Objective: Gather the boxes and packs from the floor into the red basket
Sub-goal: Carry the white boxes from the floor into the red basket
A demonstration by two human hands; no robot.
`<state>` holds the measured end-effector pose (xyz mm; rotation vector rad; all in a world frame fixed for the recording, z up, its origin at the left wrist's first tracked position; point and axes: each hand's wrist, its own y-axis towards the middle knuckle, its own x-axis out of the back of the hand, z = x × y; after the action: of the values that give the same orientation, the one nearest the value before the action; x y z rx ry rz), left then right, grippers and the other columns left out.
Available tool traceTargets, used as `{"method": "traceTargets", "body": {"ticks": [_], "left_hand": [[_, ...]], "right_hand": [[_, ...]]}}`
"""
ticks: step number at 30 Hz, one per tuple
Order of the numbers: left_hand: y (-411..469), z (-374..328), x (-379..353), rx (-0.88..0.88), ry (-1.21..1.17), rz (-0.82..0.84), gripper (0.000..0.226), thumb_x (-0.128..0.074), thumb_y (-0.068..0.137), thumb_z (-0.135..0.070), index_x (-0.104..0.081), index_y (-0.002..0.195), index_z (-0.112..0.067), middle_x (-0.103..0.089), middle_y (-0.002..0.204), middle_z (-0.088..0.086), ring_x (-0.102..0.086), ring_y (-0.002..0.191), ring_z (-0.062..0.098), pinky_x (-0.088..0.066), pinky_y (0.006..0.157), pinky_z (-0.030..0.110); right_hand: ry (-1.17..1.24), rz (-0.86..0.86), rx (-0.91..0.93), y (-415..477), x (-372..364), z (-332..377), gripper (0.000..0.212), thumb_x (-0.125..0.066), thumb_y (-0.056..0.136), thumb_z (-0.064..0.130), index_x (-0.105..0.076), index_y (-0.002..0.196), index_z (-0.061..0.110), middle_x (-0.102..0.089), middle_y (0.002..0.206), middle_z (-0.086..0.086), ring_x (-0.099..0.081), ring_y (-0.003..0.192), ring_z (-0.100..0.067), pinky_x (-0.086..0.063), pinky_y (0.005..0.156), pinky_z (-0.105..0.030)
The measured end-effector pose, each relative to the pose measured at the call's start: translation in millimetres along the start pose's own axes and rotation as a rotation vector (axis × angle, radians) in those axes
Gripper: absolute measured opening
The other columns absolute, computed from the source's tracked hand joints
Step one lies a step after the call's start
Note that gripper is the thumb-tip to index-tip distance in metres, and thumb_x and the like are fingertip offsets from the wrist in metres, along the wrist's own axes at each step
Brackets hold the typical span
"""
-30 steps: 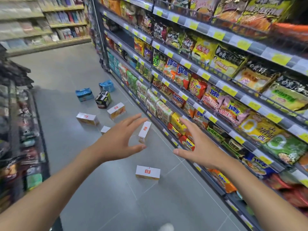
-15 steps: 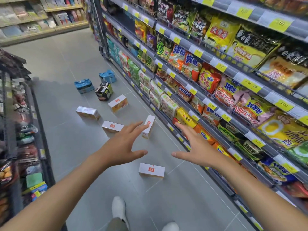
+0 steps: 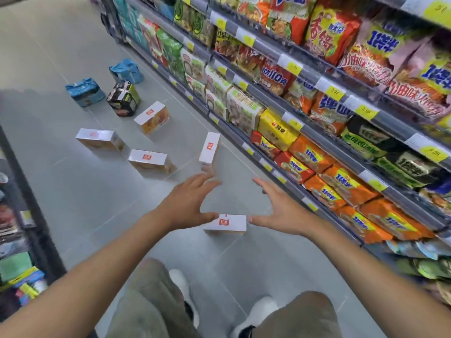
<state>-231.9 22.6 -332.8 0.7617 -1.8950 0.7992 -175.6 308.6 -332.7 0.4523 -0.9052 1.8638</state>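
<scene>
Several white boxes with a red logo lie on the grey floor. The nearest box (image 3: 227, 224) lies between my two hands. My left hand (image 3: 189, 203) hangs spread just left of it, thumb by its left end. My right hand (image 3: 280, 211) is spread just right of it, thumb near its right end. Neither hand holds anything. Farther off are an upright box (image 3: 209, 148), a flat box (image 3: 148, 159), another (image 3: 98, 140) and one (image 3: 152, 118) behind. Two blue packs (image 3: 84, 91) (image 3: 127, 70) and a black pack (image 3: 123, 98) stand beyond. No red basket is in view.
Shelves of noodle packs (image 3: 317, 142) run along the right of the aisle. A dark rack of goods (image 3: 22, 240) stands at the left. My white shoes (image 3: 258, 313) and beige trouser legs show at the bottom.
The view has tilted down and come closer to the floor. Both hands have dropped towards the nearest box and now flank it. My legs and shoes have come into view.
</scene>
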Motion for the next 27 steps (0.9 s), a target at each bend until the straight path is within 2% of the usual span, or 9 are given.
{"method": "traceTargets", "body": {"ticks": [6,9,16,23,27], "left_hand": [[38,54,-113,0.048,0.024,0.084,0.092,-0.071,0.082,-0.061,-0.023,0.158,-0.039,-0.010,0.170,-0.007,-0.003,0.157,0.023,-0.024,0.121,0.061],[59,82,-166,0.057,0.037,0.145,0.095,-0.073,0.081,-0.060,-0.021,0.158,-0.038,-0.008,0.170,-0.007,0.000,0.157,0.021,-0.020,0.121,0.064],[101,139,-289,0.066,0.069,0.212,0.098,-0.077,0.078,-0.056,-0.027,0.158,-0.030,-0.029,0.163,0.001,-0.021,0.151,0.025,-0.037,0.113,0.060],[145,179,-395,0.110,0.057,0.276,0.104,-0.077,0.078,-0.054,-0.021,0.159,-0.023,-0.023,0.165,0.002,-0.015,0.153,0.028,-0.035,0.111,0.066],[159,197,-439,0.143,0.060,0.335,0.106,-0.078,0.079,-0.053,-0.017,0.159,-0.020,-0.021,0.165,0.001,-0.014,0.153,0.026,-0.035,0.112,0.065]], "right_hand": [[-0.022,0.030,-0.075,60,-77,-76,0.114,-0.071,0.068,0.075,-0.016,0.161,0.039,-0.023,0.166,0.011,-0.027,0.152,-0.013,-0.031,0.122,-0.037],[-0.043,0.061,-0.105,93,-117,-110,0.114,-0.077,0.072,0.067,-0.016,0.163,0.035,-0.023,0.167,0.007,-0.022,0.154,-0.018,-0.030,0.123,-0.043],[-0.100,0.080,-0.151,166,-214,-188,0.117,-0.082,0.069,0.057,-0.017,0.163,0.033,-0.024,0.166,0.004,-0.021,0.152,-0.023,-0.036,0.119,-0.045],[-0.249,0.103,-0.203,229,-296,-259,0.120,-0.085,0.066,0.050,-0.018,0.163,0.029,-0.022,0.163,0.004,-0.013,0.154,-0.024,-0.048,0.106,-0.053],[-0.344,0.111,-0.227,256,-328,-285,0.125,-0.087,0.065,0.052,-0.013,0.163,0.030,-0.014,0.169,0.001,-0.007,0.157,-0.028,-0.047,0.106,-0.059]]}}
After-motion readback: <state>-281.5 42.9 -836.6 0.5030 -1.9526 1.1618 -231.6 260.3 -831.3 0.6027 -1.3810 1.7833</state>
